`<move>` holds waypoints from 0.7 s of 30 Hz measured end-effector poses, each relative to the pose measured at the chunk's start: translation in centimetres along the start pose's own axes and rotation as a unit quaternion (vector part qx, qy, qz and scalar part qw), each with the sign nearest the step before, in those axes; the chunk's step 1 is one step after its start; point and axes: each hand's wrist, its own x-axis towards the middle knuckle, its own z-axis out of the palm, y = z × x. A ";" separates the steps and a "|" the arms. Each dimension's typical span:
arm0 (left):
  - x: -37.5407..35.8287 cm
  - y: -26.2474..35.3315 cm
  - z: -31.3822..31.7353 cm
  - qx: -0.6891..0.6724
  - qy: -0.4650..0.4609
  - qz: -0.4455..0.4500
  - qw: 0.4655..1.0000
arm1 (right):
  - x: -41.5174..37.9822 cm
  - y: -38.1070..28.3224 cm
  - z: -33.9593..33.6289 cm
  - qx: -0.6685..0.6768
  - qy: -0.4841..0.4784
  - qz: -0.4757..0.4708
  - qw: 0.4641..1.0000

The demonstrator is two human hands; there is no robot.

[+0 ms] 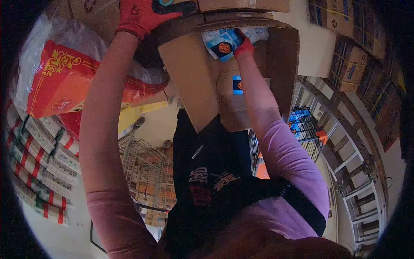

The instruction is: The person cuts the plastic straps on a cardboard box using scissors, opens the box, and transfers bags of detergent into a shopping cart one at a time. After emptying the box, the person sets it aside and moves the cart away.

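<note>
At the top edge of the view is my left hand, in a red glove with dark fingertips, beside the stacked cartons. A small teal ring-shaped thing shows between its thumb and fingers; the frame cuts off the rest. My right hand, gloved in red, reaches into an open cardboard box and grips a blue packet with an orange picture on a dark patch. Behind it, more pale blue packets lie in the box. A blue label shows lower in the box.
A red and gold bag in clear plastic lies at left, above stacked red-striped packs. Wire carts stand low on the left and right. A metal ladder leans at right, near strapped cartons.
</note>
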 end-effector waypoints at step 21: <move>-0.7 -0.9 1.7 -0.017 -0.008 -0.033 0.999 | 1.0 -1.7 2.5 -0.012 -0.085 0.068 0.994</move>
